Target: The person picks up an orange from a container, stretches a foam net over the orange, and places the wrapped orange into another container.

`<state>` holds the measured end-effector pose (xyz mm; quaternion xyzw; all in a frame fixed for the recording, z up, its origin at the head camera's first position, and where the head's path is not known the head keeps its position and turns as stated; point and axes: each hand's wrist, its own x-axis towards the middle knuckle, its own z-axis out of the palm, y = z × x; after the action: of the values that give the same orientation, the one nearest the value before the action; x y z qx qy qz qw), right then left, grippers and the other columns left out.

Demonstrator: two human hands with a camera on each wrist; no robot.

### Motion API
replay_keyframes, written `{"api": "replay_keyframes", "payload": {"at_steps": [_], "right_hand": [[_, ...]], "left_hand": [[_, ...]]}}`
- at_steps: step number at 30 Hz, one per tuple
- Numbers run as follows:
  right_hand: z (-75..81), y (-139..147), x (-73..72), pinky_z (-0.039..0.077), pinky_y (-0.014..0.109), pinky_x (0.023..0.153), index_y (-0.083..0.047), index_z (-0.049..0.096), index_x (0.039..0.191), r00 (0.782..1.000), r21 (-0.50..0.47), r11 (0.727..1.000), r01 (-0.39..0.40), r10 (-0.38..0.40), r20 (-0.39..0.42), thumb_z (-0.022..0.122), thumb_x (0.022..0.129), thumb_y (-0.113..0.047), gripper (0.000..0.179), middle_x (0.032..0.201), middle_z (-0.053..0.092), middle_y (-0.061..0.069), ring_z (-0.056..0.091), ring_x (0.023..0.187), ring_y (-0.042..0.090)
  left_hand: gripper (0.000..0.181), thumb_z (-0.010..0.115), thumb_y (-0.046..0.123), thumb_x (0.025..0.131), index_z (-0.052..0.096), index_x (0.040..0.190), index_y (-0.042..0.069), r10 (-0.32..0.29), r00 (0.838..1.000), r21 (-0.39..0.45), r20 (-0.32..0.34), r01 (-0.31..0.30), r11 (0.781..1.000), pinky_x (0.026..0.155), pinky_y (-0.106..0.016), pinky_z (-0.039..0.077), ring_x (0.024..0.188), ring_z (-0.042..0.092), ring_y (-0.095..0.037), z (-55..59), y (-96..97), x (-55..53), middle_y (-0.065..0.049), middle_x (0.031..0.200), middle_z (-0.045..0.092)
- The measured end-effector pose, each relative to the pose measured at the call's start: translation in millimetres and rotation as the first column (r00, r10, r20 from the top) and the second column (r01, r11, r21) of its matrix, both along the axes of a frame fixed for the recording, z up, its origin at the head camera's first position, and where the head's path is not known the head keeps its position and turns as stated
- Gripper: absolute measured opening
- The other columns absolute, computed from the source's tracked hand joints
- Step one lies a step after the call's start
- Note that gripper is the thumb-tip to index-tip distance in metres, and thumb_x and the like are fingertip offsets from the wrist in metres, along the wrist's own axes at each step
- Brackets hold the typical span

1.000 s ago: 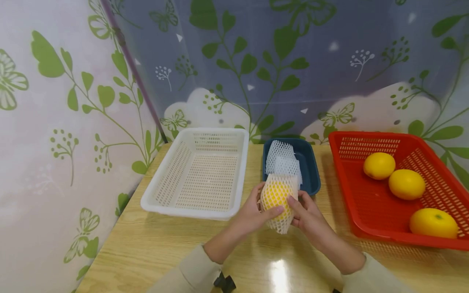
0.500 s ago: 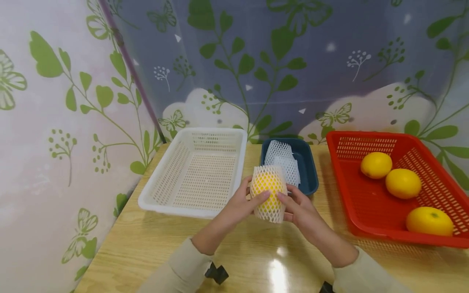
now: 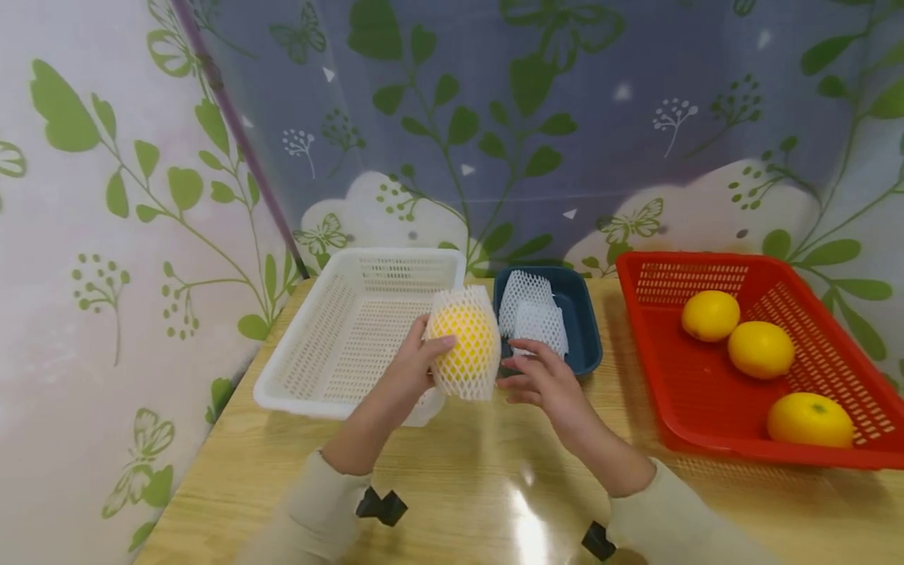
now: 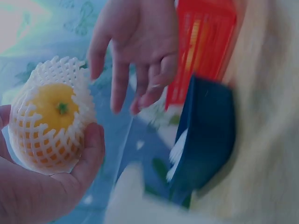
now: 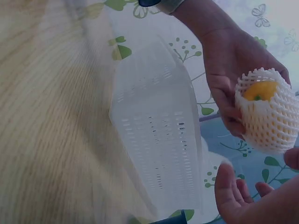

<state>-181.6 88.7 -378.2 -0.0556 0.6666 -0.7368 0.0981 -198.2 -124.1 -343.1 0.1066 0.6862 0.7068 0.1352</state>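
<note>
A yellow-orange citrus fruit (image 3: 461, 345) with a small green stem end sits inside a white foam net sleeve (image 4: 39, 135). My left hand (image 3: 404, 370) grips it from the left, thumb over the front, above the right edge of the white basket (image 3: 297, 400). My right hand (image 3: 551, 388) is apart from the fruit, just to its right, fingers spread and loosely extended with nothing in them. In the left wrist view the fruit's top (image 4: 53, 105) shows through the sleeve's open end. Behind my right hand, a dark blue tray (image 3: 585, 329) holds white foam net sleeves (image 3: 531, 310).
To the right stands a red basket (image 3: 653, 392) with several yellow fruits, one of them a fruit (image 3: 811, 420) near its front rim. All containers rest on a light wooden table (image 3: 452, 486), backed by a leaf-patterned curtain (image 3: 424, 118).
Both hands held the netted fruit earlier. The right hand has let go, and the left hand has carried the fruit left and up, over the white basket's edge.
</note>
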Motion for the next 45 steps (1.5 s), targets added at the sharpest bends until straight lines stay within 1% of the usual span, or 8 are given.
{"api": "replay_keyframes", "payload": {"at_steps": [6, 15, 18, 24, 29, 37, 41, 45], "right_hand": [[-6.3, -16.0, -8.9, 0.043, 0.047, 0.102, -0.003, 0.042, 0.141, 0.967, 0.258, 0.966, 0.025, 0.042, -0.249, 0.057, 0.099, -0.016, 0.047, 0.137, 0.046, 0.02, 0.048, 0.126, 0.035], [-6.5, -44.9, -14.6, 0.033, 0.06, 0.106, -0.013, 0.04, 0.147, 0.876, 0.557, 0.823, 0.112, 0.183, -0.446, 0.07, 0.088, -0.041, 0.072, 0.152, 0.034, 0.009, 0.032, 0.139, 0.031], [-8.4, -56.4, -15.4, 0.023, 0.065, 0.108, -0.018, 0.036, 0.15, 0.852, 0.626, 0.775, 0.088, 0.267, -0.45, 0.07, 0.086, -0.049, 0.079, 0.157, 0.026, 0.01, 0.021, 0.145, 0.032], [-14.1, -73.9, -18.1, 0.009, 0.058, 0.116, -0.021, 0.04, 0.149, 0.778, 0.783, 0.607, 0.132, 0.426, -0.461, 0.064, 0.083, -0.063, 0.082, 0.158, 0.027, 0.009, 0.012, 0.148, 0.028], [-22.9, -77.3, -18.7, 0.01, 0.056, 0.116, -0.019, 0.065, 0.12, 0.704, 0.854, 0.482, 0.195, 0.538, -0.464, 0.06, 0.082, -0.068, 0.063, 0.15, 0.04, 0.009, 0.018, 0.146, 0.031], [-30.1, -67.3, -19.6, 0.017, 0.055, 0.116, -0.016, 0.061, 0.088, 0.701, 0.792, 0.568, 0.225, 0.47, -0.537, 0.064, 0.086, -0.058, 0.043, 0.148, 0.041, 0.014, 0.023, 0.144, 0.034], [-30.2, -64.3, -20.0, 0.018, 0.055, 0.115, -0.013, 0.066, 0.101, 0.731, 0.77, 0.608, 0.194, 0.433, -0.527, 0.062, 0.089, -0.053, 0.042, 0.153, 0.033, 0.016, 0.02, 0.145, 0.033], [-30.8, -65.2, -17.8, 0.02, 0.056, 0.115, -0.012, 0.062, 0.127, 0.752, 0.778, 0.602, 0.181, 0.425, -0.504, 0.062, 0.089, -0.055, 0.057, 0.157, 0.026, 0.017, 0.018, 0.146, 0.033]], "left_hand": [[0.053, 0.04, 0.027, 0.099, 0.02, 0.143, 0.007, 0.045, 0.999, -0.03, -0.004, -0.045, 0.999, 0.088, -0.035, 0.05, 0.103, 0.059, -0.017, 12.6, -44.1, -9.1, -0.014, 0.123, 0.049], [0.064, 0.043, 0.034, 0.102, 0.01, 0.15, 0.007, 0.188, 0.982, -0.288, -0.032, -0.189, 0.939, 0.082, -0.028, 0.05, 0.099, 0.058, -0.011, 5.4, -109.4, -28.7, -0.018, 0.131, 0.044], [0.072, 0.048, 0.041, 0.1, 0.011, 0.15, 0.006, 0.202, 0.974, -0.419, -0.1, -0.226, 0.879, 0.087, -0.034, 0.049, 0.106, 0.057, -0.021, -2.0, -122.8, -33.5, -0.021, 0.132, 0.044], [0.087, 0.057, 0.051, 0.093, 0.013, 0.151, 0.003, 0.162, 0.959, -0.692, -0.231, -0.279, 0.665, 0.092, -0.054, 0.046, 0.117, 0.052, -0.045, -16.2, -136.0, -42.4, -0.033, 0.137, 0.044], [0.092, 0.059, 0.051, 0.09, 0.013, 0.15, -0.002, 0.126, 0.955, -0.788, -0.269, -0.293, 0.541, 0.092, -0.059, 0.044, 0.119, 0.049, -0.051, -26.5, -138.9, -48.4, -0.039, 0.136, 0.043], [0.088, 0.06, 0.047, 0.087, 0.021, 0.149, -0.002, 0.122, 0.943, -0.852, -0.309, -0.332, 0.404, 0.088, -0.061, 0.043, 0.113, 0.049, -0.052, -37.5, -138.2, -49.5, -0.036, 0.134, 0.042], [0.088, 0.059, 0.048, 0.085, 0.023, 0.148, -0.002, 0.111, 0.952, -0.889, -0.284, -0.305, 0.342, 0.08, -0.059, 0.046, 0.1, 0.053, -0.053, -40.2, -133.7, -48.4, -0.037, 0.131, 0.04], [0.087, 0.061, 0.047, 0.085, 0.024, 0.147, -0.003, 0.099, 0.957, -0.91, -0.273, -0.29, 0.297, 0.074, -0.057, 0.048, 0.09, 0.055, -0.051, -41.0, -131.5, -47.3, -0.038, 0.126, 0.041]]}}
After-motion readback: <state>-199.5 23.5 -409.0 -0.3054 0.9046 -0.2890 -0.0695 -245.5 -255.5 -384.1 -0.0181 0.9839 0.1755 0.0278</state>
